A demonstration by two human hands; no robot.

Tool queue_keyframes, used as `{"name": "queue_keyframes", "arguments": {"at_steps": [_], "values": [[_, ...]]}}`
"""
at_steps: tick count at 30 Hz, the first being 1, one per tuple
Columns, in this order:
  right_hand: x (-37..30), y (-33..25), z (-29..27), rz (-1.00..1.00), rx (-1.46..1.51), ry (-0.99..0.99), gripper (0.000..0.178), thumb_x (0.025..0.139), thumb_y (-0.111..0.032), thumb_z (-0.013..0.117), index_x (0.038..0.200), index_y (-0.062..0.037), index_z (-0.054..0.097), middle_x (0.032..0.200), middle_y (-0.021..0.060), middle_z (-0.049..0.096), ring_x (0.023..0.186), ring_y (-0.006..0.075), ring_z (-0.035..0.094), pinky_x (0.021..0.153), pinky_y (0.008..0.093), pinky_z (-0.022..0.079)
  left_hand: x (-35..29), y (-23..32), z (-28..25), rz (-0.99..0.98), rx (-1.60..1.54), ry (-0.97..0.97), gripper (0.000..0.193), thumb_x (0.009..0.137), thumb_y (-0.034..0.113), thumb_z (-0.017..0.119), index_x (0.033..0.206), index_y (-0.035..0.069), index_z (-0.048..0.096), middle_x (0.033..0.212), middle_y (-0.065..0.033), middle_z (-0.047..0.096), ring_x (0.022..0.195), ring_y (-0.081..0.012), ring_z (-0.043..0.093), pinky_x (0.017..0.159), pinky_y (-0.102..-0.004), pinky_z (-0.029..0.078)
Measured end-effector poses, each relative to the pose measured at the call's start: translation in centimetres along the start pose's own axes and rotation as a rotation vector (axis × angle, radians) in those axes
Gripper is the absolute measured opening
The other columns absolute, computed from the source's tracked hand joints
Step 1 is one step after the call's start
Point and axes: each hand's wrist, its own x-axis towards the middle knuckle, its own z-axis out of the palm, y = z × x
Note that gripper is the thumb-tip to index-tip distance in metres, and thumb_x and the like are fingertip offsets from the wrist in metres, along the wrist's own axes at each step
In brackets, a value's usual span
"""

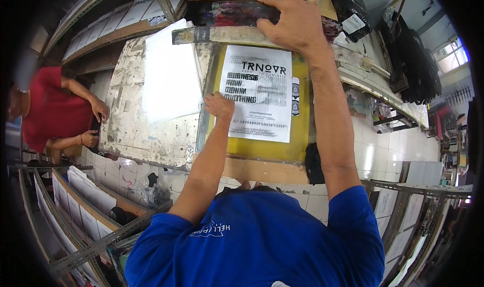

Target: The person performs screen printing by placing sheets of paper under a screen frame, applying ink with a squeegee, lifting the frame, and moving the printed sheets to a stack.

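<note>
A white sheet printed in black (261, 120) lies on the yellow mesh of a screen printing frame (298, 128). My left hand (220, 106) is at the sheet's left edge, its fingers curled beside the frame's left side. Whether anything is pinched in them is hidden. My right hand (295, 24) reaches to the far side, over the worn wooden bar (237, 35) there. Its thumb and forefinger are spread apart, and the other fingers are mostly hidden. Left of the frame, a stack of blank white sheets (171, 80) rests on the stained worktable (126, 98).
A person in a red shirt (45, 105) stands at the table's left end, hands near its edge. Metal racks (75, 216) holding panels stand at lower left, others (403, 221) at lower right. Ink-stained dark rolls (237, 14) lie beyond the bar. Dark garments (413, 65) hang at right.
</note>
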Motion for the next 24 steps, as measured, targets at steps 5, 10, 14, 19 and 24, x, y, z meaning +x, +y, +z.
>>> {"name": "queue_keyframes", "arguments": {"at_steps": [5,10,14,19,24], "values": [[-0.2,-0.2,-0.2,0.015,0.030,-0.027,0.053,0.071,-0.038,0.068,0.120,-0.0181,0.077,0.092,0.0177,0.077,0.090,0.0358,0.074,0.088,0.0443,0.058,1.3,-0.4,0.6,0.006,-0.140,-0.029,0.039,0.078,0.024,0.078,0.112,0.007,0.069,0.116,-0.0156,0.068,0.115,-0.0366,0.062,0.091,-0.0491,0.054],[0.0,0.0,-0.1,0.010,-0.005,-0.041,0.053,0.071,-0.039,0.070,0.120,-0.0199,0.077,0.094,0.0166,0.077,0.090,0.0357,0.073,0.087,0.0448,0.058,2.1,-1.1,-0.7,0.221,-0.390,-0.018,0.035,0.077,0.016,0.073,0.109,0.002,0.070,0.105,-0.0244,0.074,0.100,-0.0423,0.072,0.087,-0.0509,0.057],[1.1,0.4,-0.8,0.001,0.003,-0.089,0.053,0.074,-0.039,0.071,0.122,-0.0189,0.076,0.104,0.0200,0.075,0.097,0.0365,0.072,0.089,0.0436,0.056,1.5,-1.5,-5.5,0.245,-0.521,-0.034,0.032,0.076,0.016,0.074,0.105,0.001,0.073,0.103,-0.0271,0.074,0.099,-0.0445,0.070,0.086,-0.0508,0.056],[3.0,0.0,-1.7,0.047,0.014,-0.111,0.051,0.072,-0.033,0.069,0.118,-0.0139,0.077,0.105,0.0221,0.075,0.100,0.0383,0.071,0.093,0.0452,0.056,-0.3,-11.4,-7.5,0.196,-0.979,-0.162,0.028,0.088,0.008,0.069,0.112,-0.005,0.071,0.095,-0.0129,0.075,0.084,-0.0210,0.069,0.075,-0.0351,0.054],[4.0,0.1,-2.1,0.146,0.012,-0.116,0.051,0.071,-0.032,0.070,0.118,-0.0134,0.077,0.106,0.0226,0.075,0.101,0.0386,0.072,0.093,0.0429,0.056,-10.1,-28.8,-9.3,-0.154,-1.110,-0.073,0.023,0.097,0.010,0.063,0.114,-0.004,0.070,0.093,-0.0032,0.070,0.077,-0.0104,0.059,0.067,-0.0277,0.047]]}}
